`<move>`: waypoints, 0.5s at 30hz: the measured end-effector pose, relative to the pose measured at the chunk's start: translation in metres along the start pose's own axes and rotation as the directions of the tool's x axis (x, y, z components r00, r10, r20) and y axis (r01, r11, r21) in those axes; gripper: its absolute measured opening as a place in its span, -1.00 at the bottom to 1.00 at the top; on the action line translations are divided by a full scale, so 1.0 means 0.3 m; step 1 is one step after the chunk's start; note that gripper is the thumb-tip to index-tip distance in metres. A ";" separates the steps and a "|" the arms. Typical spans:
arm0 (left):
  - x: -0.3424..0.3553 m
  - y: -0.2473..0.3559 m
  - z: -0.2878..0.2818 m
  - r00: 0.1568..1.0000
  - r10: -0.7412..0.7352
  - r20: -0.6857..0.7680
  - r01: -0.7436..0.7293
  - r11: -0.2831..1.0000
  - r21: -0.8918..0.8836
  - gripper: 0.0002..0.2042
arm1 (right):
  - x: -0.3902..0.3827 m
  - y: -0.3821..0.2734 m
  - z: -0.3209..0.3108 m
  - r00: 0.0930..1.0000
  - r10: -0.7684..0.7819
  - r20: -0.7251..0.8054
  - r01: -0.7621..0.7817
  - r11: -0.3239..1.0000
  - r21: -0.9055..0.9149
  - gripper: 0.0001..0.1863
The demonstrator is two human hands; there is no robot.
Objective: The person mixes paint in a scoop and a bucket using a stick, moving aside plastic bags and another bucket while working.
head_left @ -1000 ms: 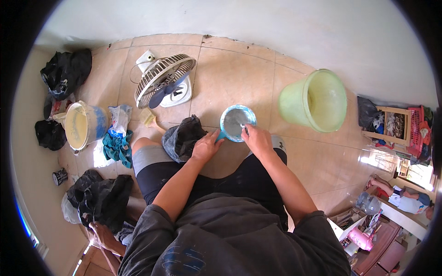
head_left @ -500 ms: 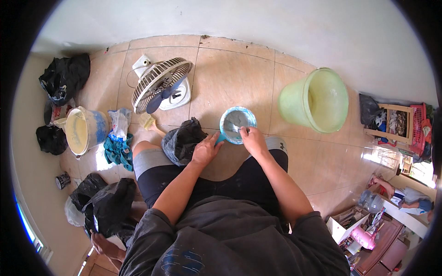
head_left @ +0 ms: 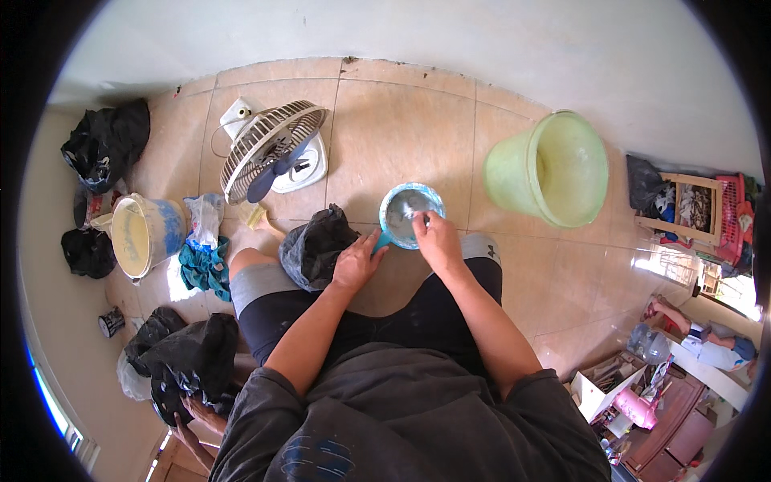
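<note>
My left hand (head_left: 356, 261) grips the blue handle (head_left: 381, 240) of a small round blue pot (head_left: 409, 189) on the tiles, which holds grey paste. In my right hand (head_left: 436, 239) is a short pale tool dipped in the paste; I cannot make out its shape. A crumpled black plastic bag (head_left: 313, 249) lies just left of my left hand, between my legs. Beyond it are a wide paintbrush (head_left: 255, 214) and a white fan (head_left: 269, 140) with dark blades, tipped at an angle.
Green bucket (head_left: 542, 169) at right; cream bucket (head_left: 144, 233), teal cloth (head_left: 205, 265) and bags at left. Another person's hands (head_left: 201, 418) touch black plastic (head_left: 189, 361) at lower left. Clutter and crates (head_left: 691, 209) line the right side, where another person (head_left: 707, 341) lies.
My right hand shifts slightly within the pot, stirring the paste, while my left stays on the handle. The other person's hands at lower left have moved onto the black plastic.
</note>
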State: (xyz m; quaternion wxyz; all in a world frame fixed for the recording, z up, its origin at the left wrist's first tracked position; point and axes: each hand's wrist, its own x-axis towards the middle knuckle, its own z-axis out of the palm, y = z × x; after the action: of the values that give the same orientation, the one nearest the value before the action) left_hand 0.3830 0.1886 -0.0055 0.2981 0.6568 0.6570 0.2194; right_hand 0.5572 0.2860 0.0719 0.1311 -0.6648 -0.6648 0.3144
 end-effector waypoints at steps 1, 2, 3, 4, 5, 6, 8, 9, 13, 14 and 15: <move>-0.001 0.003 -0.001 1.000 -0.011 0.013 0.011 1.000 -0.009 -0.53 | -0.014 0.010 0.006 0.999 -0.020 0.035 0.021 0.999 -0.040 -0.56; -0.001 0.002 -0.001 1.000 -0.012 0.011 0.012 1.000 -0.001 -0.52 | -0.032 0.020 0.008 0.997 -0.042 0.069 0.047 0.996 -0.079 -0.57; -0.002 0.000 -0.002 1.000 -0.012 0.009 0.012 1.000 0.006 -0.52 | -0.043 0.032 0.006 0.993 -0.062 0.103 0.074 0.990 -0.117 -0.57; -0.002 -0.002 -0.003 1.000 -0.012 0.006 0.012 1.000 0.013 -0.52 | -0.043 0.050 -0.006 0.994 -0.036 0.102 0.052 0.986 -0.158 -0.58; 0.001 0.004 -0.007 1.000 -0.023 0.021 0.023 1.000 0.008 -0.52 | -0.033 0.060 -0.021 0.997 -0.038 0.066 0.049 0.982 -0.180 -0.58; 0.004 0.010 -0.014 0.999 -0.033 0.035 0.033 0.999 0.004 -0.52 | -0.015 0.069 -0.033 0.999 -0.041 0.030 0.046 0.978 -0.202 -0.59; 0.004 0.013 -0.013 0.999 -0.034 0.028 0.034 0.999 -0.002 -0.52 | 0.016 0.058 -0.035 0.998 -0.068 -0.003 0.066 0.976 -0.209 -0.58; 0.001 0.008 -0.006 1.000 -0.024 0.007 0.024 1.000 -0.003 -0.53 | 0.008 0.054 -0.031 0.994 -0.092 0.055 0.101 0.978 -0.180 -0.58; -0.005 -0.009 0.004 1.000 0.013 -0.015 -0.012 0.999 0.045 -0.52 | -0.043 0.051 -0.033 0.982 -0.157 0.103 0.175 0.962 -0.208 -0.58; -0.004 -0.006 0.003 1.000 0.004 -0.004 -0.003 0.999 0.042 -0.52 | -0.041 0.039 -0.056 0.991 -0.101 0.090 0.121 0.959 -0.256 -0.60; -0.004 -0.003 0.001 1.000 -0.006 0.006 0.006 0.999 0.039 -0.52 | -0.039 0.033 -0.068 0.996 -0.046 0.073 0.066 0.951 -0.303 -0.61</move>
State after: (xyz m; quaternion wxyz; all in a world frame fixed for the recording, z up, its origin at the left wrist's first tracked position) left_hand 0.3825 0.1875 -0.0062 0.2880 0.6612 0.6621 0.2036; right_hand 0.5781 0.2789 0.0847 0.0141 -0.6472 -0.7280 0.2256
